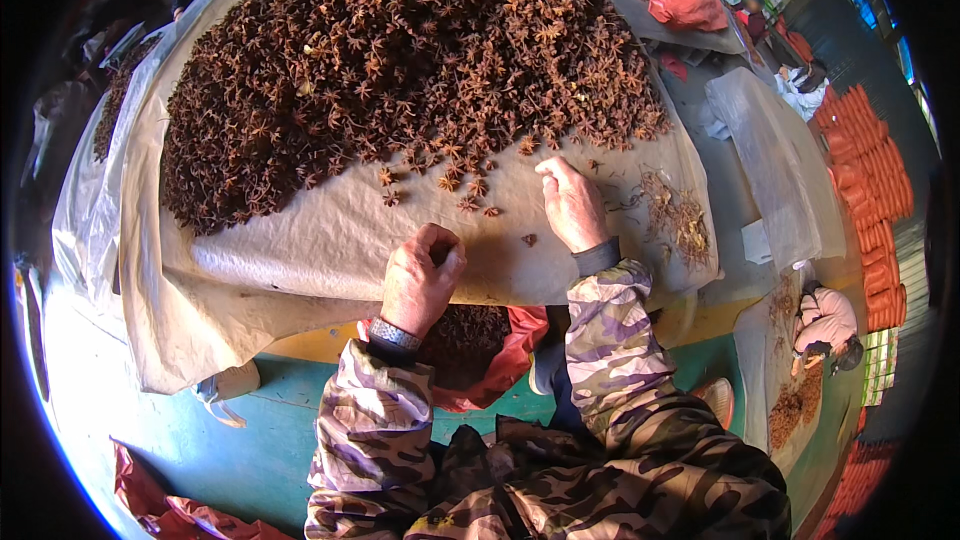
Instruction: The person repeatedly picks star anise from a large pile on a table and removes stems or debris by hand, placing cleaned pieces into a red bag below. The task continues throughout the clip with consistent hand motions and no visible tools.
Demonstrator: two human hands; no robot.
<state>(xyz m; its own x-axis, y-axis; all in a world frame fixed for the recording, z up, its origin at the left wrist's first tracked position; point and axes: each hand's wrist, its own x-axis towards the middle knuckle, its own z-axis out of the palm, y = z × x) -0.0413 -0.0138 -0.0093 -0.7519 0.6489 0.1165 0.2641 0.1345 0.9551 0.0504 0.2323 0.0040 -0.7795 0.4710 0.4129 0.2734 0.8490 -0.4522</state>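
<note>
A large heap of dried star anise (420, 52) covers most of the cloth-covered table (315, 255) before me. My left hand (424, 277) is over the table's near edge, its fingers curled with a dark hollow between thumb and forefinger; whether anything is inside is hidden. Above the bare cloth at the heap's near edge, my right hand (571, 202) has its fingers bent inward, and no object shows clearly in it. Several loose star anise (467, 203) lie between the hands and the heap. One small dark piece (529, 240) rests on the cloth below my right hand.
Stalks and debris (679, 217) form a small pile at the table's right. Beneath the near edge stands an open red bag (517, 360) containing dark pieces. A co-worker (825, 322) bends over star anise on the right. Orange sacks (862, 165) are stacked beyond.
</note>
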